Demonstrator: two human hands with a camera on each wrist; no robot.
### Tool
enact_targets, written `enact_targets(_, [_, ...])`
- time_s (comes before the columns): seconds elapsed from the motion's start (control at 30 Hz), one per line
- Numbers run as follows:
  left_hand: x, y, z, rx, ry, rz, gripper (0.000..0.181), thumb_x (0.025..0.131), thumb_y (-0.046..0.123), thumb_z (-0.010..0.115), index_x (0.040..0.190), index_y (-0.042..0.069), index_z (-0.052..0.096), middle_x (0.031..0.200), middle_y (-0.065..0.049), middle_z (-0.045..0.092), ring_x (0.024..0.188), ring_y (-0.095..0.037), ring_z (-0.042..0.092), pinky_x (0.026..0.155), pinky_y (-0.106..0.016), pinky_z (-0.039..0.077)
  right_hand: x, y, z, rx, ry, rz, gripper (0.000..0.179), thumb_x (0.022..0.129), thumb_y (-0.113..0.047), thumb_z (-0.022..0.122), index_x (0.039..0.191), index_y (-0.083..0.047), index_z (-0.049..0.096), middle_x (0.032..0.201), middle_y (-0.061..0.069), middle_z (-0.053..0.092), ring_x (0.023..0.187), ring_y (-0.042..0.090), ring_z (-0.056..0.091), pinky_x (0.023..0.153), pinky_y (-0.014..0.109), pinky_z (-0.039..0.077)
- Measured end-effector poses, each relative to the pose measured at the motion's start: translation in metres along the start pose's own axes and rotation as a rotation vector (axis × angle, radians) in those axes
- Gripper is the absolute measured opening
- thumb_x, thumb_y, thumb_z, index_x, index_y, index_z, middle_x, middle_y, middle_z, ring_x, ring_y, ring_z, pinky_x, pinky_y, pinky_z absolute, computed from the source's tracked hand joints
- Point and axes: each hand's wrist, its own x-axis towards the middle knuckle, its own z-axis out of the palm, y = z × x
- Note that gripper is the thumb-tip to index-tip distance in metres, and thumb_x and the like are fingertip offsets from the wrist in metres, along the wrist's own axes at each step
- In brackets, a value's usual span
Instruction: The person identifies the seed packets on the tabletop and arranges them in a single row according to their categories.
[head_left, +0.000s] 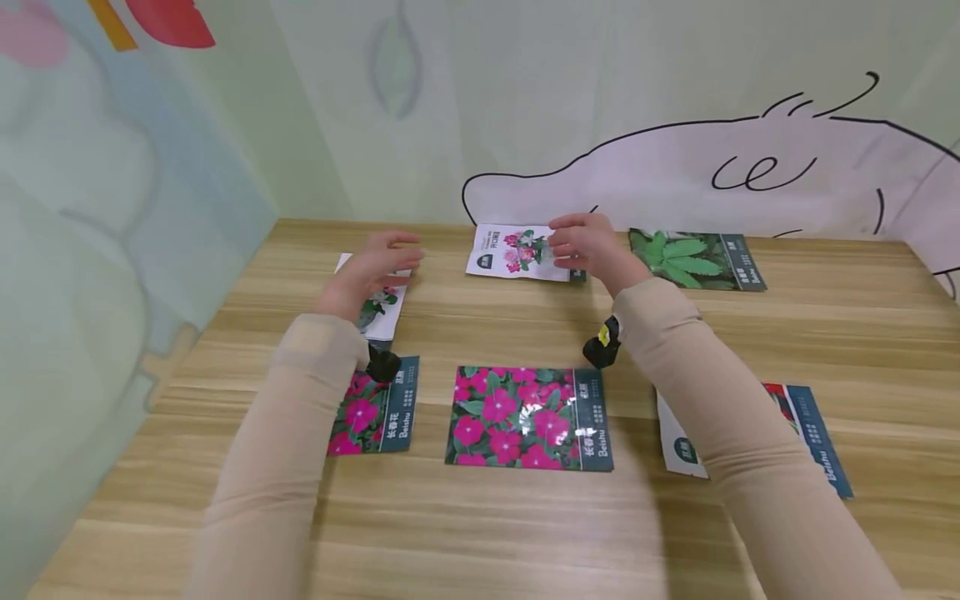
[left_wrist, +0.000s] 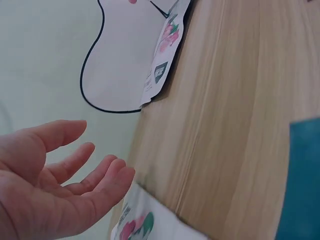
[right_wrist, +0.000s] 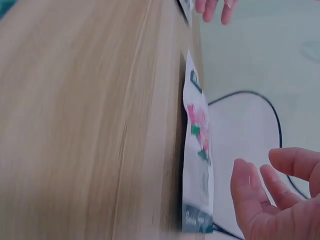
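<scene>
My left hand (head_left: pixel 375 271) hovers over a white seed packet (head_left: pixel 390 310) with a flower picture at the left of the table, hiding much of it. Its fingers are relaxed and apart, with nothing between them in the left wrist view. At the back middle, another white seed packet (head_left: pixel 495 250) with pink flowers lies near the wall. My right hand (head_left: pixel 596 250) is above that packet's right end, fingers loosely bent and holding nothing. In the right wrist view, a gap shows between this hand (right_wrist: pixel 280 200) and the packet (right_wrist: pixel 197 150).
Two magenta-flower packets, one in the centre (head_left: pixel 517 417) and one at left (head_left: pixel 367 417), lie nearer me. A green-leaf packet (head_left: pixel 697 260) is at back right. My right forearm partly covers a white packet (head_left: pixel 678 446) and a blue-edged packet (head_left: pixel 821 442). Walls (head_left: pixel 420 108) border the table (head_left: pixel 525 533).
</scene>
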Motion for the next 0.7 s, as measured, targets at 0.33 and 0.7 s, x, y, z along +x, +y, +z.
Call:
enact_targets(0.33, [0.004, 0.009, 0.026, -0.068, -0.02, -0.011, 0.051, 0.095, 0.008, 0.045, 0.141, -0.006, 0.028, 0.124, -0.015, 0.044, 0.119, -0.029, 0.041, 0.105, -0.043, 0.034, 0.01, 0.012, -0.033, 0.033, 0.174, 0.051, 0.04, 0.092, -0.007, 0.053, 0.132, -0.003, 0.049, 0.097, 0.005, 0.053, 0.072, 0.013, 0.053, 0.078, 0.029, 0.051])
enact_targets(0.7, [0.19, -0.118, -0.012, -0.224, -0.104, -0.008, 0.058, 0.079, 0.027, 0.075, 0.13, 0.013, 0.049, 0.116, -0.006, 0.056, 0.103, -0.02, 0.056, 0.08, -0.04, 0.051, 0.018, 0.021, -0.042, 0.076, 0.228, 0.089, 0.04, 0.094, -0.004, 0.051, 0.134, -0.001, 0.047, 0.099, 0.006, 0.054, 0.067, 0.009, 0.055, 0.068, 0.021, 0.053])
